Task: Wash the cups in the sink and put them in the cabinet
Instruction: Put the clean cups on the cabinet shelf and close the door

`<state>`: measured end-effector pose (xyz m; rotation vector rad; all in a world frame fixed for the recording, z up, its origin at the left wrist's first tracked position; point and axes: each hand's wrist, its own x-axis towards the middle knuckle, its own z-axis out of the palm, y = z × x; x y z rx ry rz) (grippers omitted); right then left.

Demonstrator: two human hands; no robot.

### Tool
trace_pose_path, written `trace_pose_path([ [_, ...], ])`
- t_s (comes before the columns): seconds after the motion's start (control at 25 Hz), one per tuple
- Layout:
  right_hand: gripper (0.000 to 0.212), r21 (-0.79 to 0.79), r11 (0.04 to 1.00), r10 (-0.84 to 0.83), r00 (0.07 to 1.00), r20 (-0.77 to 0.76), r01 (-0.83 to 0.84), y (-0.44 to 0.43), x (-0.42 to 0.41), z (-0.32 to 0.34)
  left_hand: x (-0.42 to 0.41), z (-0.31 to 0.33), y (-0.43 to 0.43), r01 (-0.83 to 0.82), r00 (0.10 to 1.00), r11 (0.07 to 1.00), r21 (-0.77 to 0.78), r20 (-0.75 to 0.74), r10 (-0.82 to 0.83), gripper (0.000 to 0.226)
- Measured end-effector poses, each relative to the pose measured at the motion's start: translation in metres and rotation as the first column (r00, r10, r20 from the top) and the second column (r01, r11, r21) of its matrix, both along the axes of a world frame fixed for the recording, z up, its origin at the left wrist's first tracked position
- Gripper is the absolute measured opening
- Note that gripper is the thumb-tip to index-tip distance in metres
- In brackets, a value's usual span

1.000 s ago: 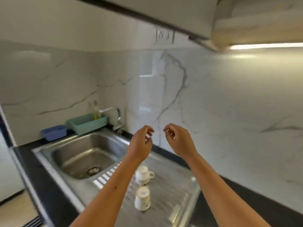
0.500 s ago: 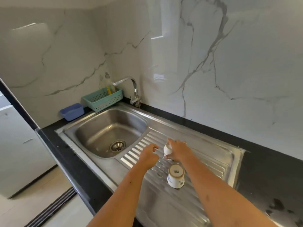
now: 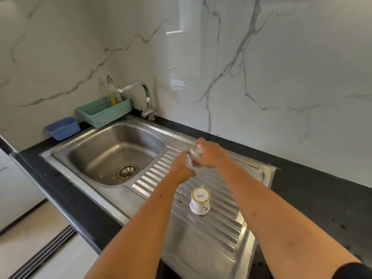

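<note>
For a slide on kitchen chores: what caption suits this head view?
Right hand grips a white cup over the drainboard, left hand beside it; a second cup stands upside down nearby.

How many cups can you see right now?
2. One cup is held by the right hand over the drainboard; the upside-down cup stands on the drainboard nearer the camera.

The person is wearing a black sleeve (image 3: 353,271), showing only at the right upper arm. The left hand (image 3: 180,170), the right hand (image 3: 211,156) and both forearms are going bare.
</note>
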<state>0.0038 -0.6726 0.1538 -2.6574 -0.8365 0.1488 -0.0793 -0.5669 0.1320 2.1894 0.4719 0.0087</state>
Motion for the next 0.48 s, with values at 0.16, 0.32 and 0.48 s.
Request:
trace_pose_path([
  [0.16,0.060,0.061,0.998,-0.025,0.998,0.059,0.021,-0.030,-0.010,0.074,0.002,0.046,-0.035,0.041,0.959,0.995,-0.086,0.283,-0.015,0.091],
  [0.32,0.059,0.067,0.996,-0.064,0.992,0.105,0.057,-0.071,-0.034,0.140,0.000,0.097,-0.077,0.062,0.897,0.977,-0.203,0.440,0.034,0.076],
  [0.48,0.058,0.086,0.993,-0.102,0.963,0.250,0.083,-0.128,-0.070,0.207,-0.016,0.155,-0.136,0.054,0.792,0.979,-0.195,0.605,0.077,0.059],
])
